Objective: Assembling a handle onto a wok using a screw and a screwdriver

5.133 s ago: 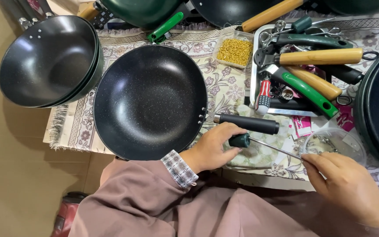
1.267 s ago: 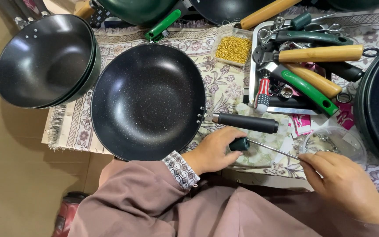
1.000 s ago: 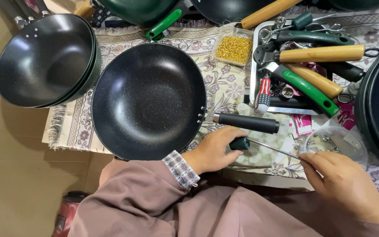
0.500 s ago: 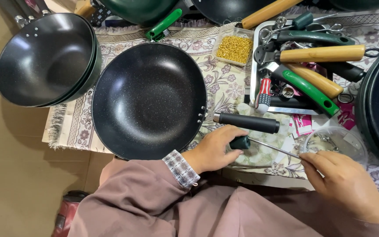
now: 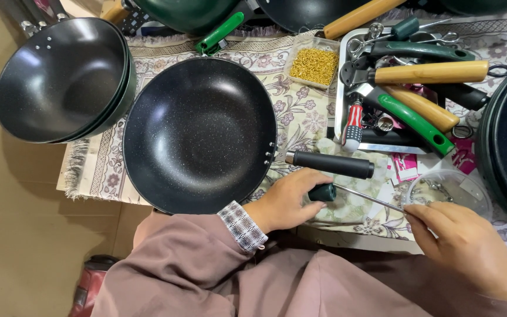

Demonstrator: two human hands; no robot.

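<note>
Left hand [image 5: 286, 199] grips screwdriver [image 5: 347, 194] (dark handle) — pink packet [image 5: 405, 166] beside.

Single head camera looks steeply down, close over the patterned cloth [image 5: 300, 111].

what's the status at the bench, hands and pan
Left hand grips screwdriver by its dark handle. Right hand at clear bowl, near screwdriver tip. Black pan on cloth, handle beside left hand.

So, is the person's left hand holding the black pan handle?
No, the left hand grips a screwdriver; the black handle lies apart.
</note>
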